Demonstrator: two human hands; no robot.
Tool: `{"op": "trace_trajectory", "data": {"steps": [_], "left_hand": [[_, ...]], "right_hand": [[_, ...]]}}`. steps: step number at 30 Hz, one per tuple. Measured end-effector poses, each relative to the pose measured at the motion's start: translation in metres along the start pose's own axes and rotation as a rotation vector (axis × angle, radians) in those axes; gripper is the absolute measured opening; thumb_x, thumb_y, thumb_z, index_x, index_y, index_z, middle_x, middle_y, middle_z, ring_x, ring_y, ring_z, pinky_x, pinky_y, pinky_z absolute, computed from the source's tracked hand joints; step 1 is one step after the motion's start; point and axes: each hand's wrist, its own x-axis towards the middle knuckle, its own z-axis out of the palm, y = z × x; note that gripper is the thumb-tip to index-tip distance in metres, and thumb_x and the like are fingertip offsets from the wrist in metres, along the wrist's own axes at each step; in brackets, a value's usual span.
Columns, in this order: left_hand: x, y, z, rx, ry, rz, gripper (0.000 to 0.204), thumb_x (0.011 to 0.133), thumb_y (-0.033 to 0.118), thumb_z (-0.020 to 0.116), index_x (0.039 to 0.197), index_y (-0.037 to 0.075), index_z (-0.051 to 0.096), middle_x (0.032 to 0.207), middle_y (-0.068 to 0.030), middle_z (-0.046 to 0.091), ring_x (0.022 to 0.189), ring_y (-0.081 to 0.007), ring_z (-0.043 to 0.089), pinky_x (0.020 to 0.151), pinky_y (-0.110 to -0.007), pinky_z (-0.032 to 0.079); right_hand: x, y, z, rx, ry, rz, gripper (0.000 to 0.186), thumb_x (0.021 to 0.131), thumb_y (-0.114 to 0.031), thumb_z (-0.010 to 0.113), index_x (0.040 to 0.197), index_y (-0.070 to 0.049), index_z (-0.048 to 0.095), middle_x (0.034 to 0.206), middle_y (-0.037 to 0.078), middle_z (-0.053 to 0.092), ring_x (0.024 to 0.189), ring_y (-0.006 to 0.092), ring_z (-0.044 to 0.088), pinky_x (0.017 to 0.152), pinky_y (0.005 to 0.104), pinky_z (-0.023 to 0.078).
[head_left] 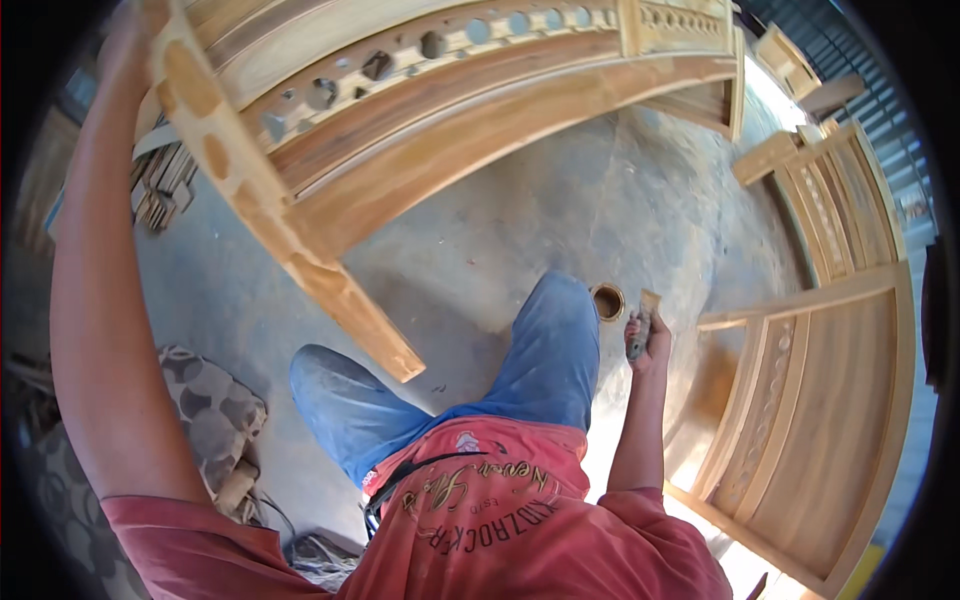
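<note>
My right hand (656, 346) is closed around a paintbrush (648, 304), its bristle end pointing up and away from me. Just left of the brush, a small open tin (607, 301) with brown contents stands on the floor beside my knee. At the upper left, my left hand (124, 55) grips the top part of a wooden post (225, 160) and looks slightly blurred. That post is the end of a large pale wooden bed panel (480, 130) with a row of cut-out holes. Darker filled or stained patches show on the post.
More wooden panels (830, 400) stand at the right, with another frame piece (835, 200) behind them. On the left lie camouflage-patterned cloth (205, 410) and a stack of thin wood strips (163, 185). The concrete floor (450, 245) spreads between my legs and the panel.
</note>
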Motion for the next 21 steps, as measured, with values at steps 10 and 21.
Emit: {"op": "trace_trajectory", "data": {"steps": [10,21], "left_hand": [[-0.039,0.047,0.0,-0.198,0.049,-0.308,0.072,0.099,0.052,0.05,0.135,-0.01,0.056,0.128,-0.0231,0.064,0.102,-0.03,0.069,0.082,-0.039,0.06],[-0.064,0.068,-0.003,-0.182,0.113,-0.326,0.072,0.102,0.05,0.041,0.138,-0.012,0.052,0.133,-0.0256,0.062,0.11,-0.0335,0.067,0.094,-0.038,0.056]], "right_hand": [[-0.007,-0.001,0.021,-0.252,-0.135,-0.154,0.025,0.104,-0.023,0.05,0.109,-0.001,0.06,0.087,0.013,0.067,0.06,0.0163,0.056,0.049,0.0271,0.047],[-0.053,0.072,0.141,-1.124,-0.272,-0.71,0.037,0.1,-0.017,0.061,0.134,-0.004,0.064,0.099,0.01,0.062,0.067,0.0134,0.054,0.058,0.0246,0.044]]}}
